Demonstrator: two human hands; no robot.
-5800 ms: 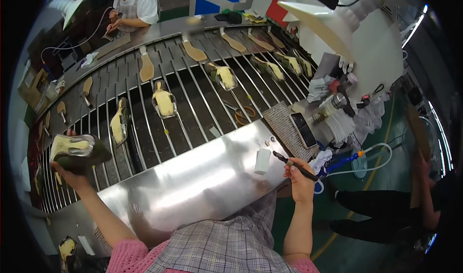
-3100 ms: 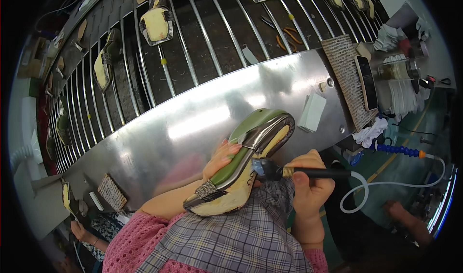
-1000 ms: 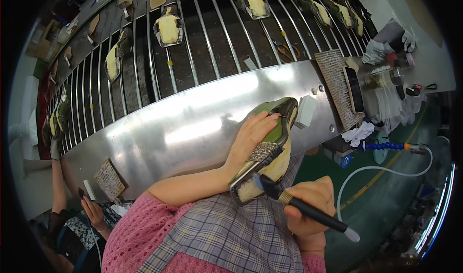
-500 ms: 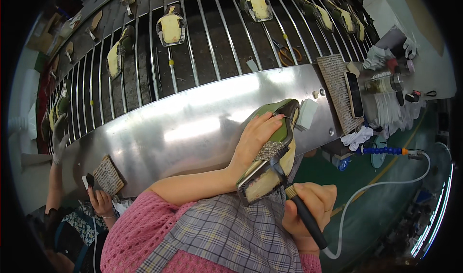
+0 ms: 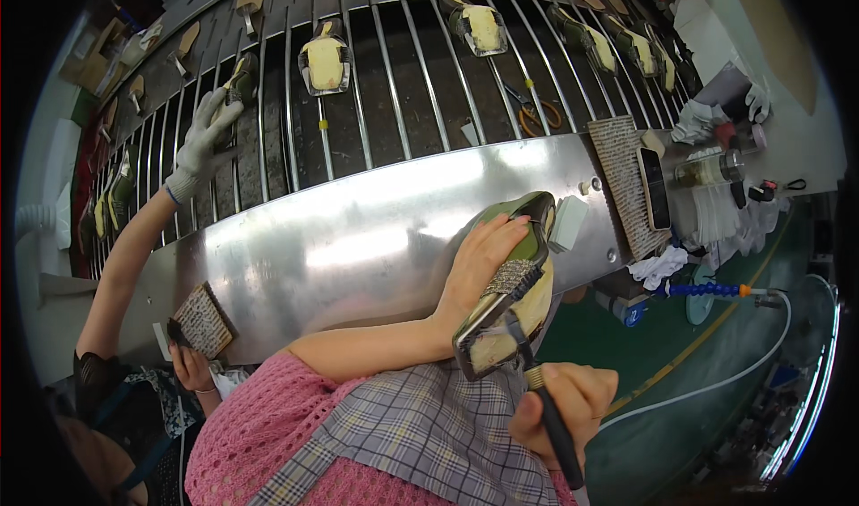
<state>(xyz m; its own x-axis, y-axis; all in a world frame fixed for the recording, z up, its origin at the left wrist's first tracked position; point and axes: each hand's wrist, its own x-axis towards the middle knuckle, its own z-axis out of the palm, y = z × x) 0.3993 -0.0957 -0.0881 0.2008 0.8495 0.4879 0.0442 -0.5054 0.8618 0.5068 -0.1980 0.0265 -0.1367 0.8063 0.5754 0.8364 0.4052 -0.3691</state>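
One shoe (image 5: 514, 278) lies sole-up on the steel bench edge (image 5: 358, 238), your left hand (image 5: 479, 255) wrapped around its upper; your right hand (image 5: 573, 399) is fisted on a brush (image 5: 528, 363) touching the heel. Any loosening of that left hold could let the shoe tip off the edge, or send the bristles onto the upper.

My left hand (image 5: 479, 260) covers the middle of the shoe (image 5: 514, 278), hiding its side. Brush (image 5: 537, 390) tip sits behind the shoe's heel end; bristles not visible. My right hand (image 5: 568, 399) wraps the handle. Small items by the phone (image 5: 656, 187) too small to identify.
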